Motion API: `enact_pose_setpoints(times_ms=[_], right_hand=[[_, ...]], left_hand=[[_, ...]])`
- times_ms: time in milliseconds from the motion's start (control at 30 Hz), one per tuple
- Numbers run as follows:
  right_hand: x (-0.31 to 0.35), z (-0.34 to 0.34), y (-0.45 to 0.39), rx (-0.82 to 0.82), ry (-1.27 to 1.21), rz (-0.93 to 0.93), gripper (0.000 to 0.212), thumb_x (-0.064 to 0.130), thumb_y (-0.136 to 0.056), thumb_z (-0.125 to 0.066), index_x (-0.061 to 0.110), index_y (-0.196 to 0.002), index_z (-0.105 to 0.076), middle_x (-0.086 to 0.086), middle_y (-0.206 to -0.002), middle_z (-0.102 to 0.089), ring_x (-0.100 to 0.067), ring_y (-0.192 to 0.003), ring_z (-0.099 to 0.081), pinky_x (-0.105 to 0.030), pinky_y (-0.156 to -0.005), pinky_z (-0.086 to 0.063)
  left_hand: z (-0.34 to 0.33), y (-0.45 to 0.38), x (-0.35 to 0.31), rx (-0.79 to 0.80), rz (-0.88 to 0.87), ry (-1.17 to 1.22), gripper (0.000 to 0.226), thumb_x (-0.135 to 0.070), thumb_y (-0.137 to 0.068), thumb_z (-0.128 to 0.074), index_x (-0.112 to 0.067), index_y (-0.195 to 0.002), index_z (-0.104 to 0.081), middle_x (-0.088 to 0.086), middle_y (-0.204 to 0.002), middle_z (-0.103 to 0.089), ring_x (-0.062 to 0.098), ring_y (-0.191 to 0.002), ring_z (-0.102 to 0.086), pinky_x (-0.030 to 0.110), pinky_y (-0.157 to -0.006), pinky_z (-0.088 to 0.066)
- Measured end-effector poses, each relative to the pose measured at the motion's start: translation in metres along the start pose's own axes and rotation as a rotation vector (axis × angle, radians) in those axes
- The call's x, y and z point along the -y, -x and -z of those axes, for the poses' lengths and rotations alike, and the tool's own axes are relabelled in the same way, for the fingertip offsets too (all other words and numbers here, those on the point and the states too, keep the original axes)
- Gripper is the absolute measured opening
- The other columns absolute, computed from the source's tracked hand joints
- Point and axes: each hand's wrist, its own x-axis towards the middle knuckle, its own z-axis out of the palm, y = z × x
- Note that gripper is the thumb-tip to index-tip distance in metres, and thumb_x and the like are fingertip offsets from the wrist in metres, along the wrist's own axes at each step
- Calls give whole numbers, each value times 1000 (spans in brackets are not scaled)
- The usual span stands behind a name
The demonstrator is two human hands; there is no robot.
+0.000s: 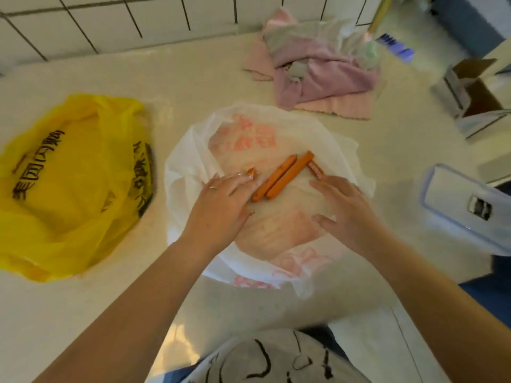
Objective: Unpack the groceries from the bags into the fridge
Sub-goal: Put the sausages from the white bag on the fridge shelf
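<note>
Surface: pale, faintly speckled counter (193,78), its far edge backed by a white tiled wall (110,20) with dark grout.

Bags, two. One yellow plastic bag (72,183) with black printed characters, slumped at the left edge of the counter. One white plastic bag (276,128) with pink print, spread flat at the counter's middle, just right of the yellow one.

Sausages: two long orange sausages (279,176) lie side by side on the white bag, touching, slanted toward the far right. A further orange-red piece (316,170) shows just beside them at the right, and a small orange end (251,171) at the left hand's fingertips; whether these are whole sausages cannot be told.

Hands, two. Left hand (224,205) rests palm down on the white bag, fingers straight, fingertips against the near sausage. Right hand (343,205) is palm down over the bag's right side, fingers relaxed and spread, gripping nothing.

Other items: one heap of pink and grey cloths (318,70) at the far edge; one opened cardboard box (470,89) at the far right corner; one clear lidded container (464,205) at the right edge.
</note>
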Motion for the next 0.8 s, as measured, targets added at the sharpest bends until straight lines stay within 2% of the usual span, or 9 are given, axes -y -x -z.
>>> enact_pose_setpoints(times_ms=[67, 167, 267, 367, 467, 633, 800], right_hand=[[-13, -5, -18, 32, 19, 24, 64, 23, -72, -77, 17, -130, -52, -11, -134, -50, -35, -119, -50, -47, -95, -44], [-27, -10, -36, 64, 60, 23, 60, 25, -80, -70, 20, -135, -47, -5, -141, -44, -30, -123, -46, -40, -96, -41], [-39, -15, -52, 133, 86, -11, 61, 29, -85, -63, 25, -140, -39, 1, -146, -36, -25, -127, -42, -36, -97, -39], [-49, -20, -65, 207, 80, -77, 61, 29, -87, -60, 27, -143, -35, 5, -148, -32, -23, -129, -38, -36, -100, -39], [-57, -25, -74, 226, 90, -87, 61, 27, -88, -58, 27, -144, -33, 2, -145, -35, -26, -127, -37, -40, -98, -42], [-62, -32, -92, 191, 93, -107, 41, 27, -92, -48, 26, -134, -47, -1, -137, -42, -29, -120, -41, -43, -94, -43], [-63, -36, -98, 159, 99, -92, 35, 31, -96, -39, 25, -127, -53, -6, -128, -50, -34, -111, -47, -42, -91, -44]], left_hand=[[-13, -8, 2, 76, 49, 59, 61, -13, -76, -72, -20, -133, -51, 6, -131, -55, 29, -117, -54, 44, -97, -45], [-30, -19, 10, 212, 160, 92, 59, -16, -84, -63, -27, -139, -43, 1, -142, -44, 26, -124, -48, 37, -98, -43], [-40, -29, 18, 310, 211, 84, 58, -22, -90, -56, -32, -142, -34, -3, -148, -35, 25, -128, -43, 36, -100, -40], [-45, -36, 23, 392, 262, 47, 55, -25, -92, -48, -32, -144, -31, -4, -148, -34, 26, -124, -45, 35, -95, -43], [-52, -39, 29, 422, 290, -7, 50, -30, -94, -46, -29, -142, -34, -4, -144, -39, 28, -120, -48, 40, -91, -46], [-64, -45, 33, 417, 307, -56, 41, -33, -90, -52, -30, -130, -49, -1, -130, -51, 33, -108, -52, 41, -85, -47], [-74, -50, 39, 394, 365, 55, 44, -26, -87, -52, -34, -130, -51, 2, -135, -47, 32, -118, -48, 43, -97, -42]])
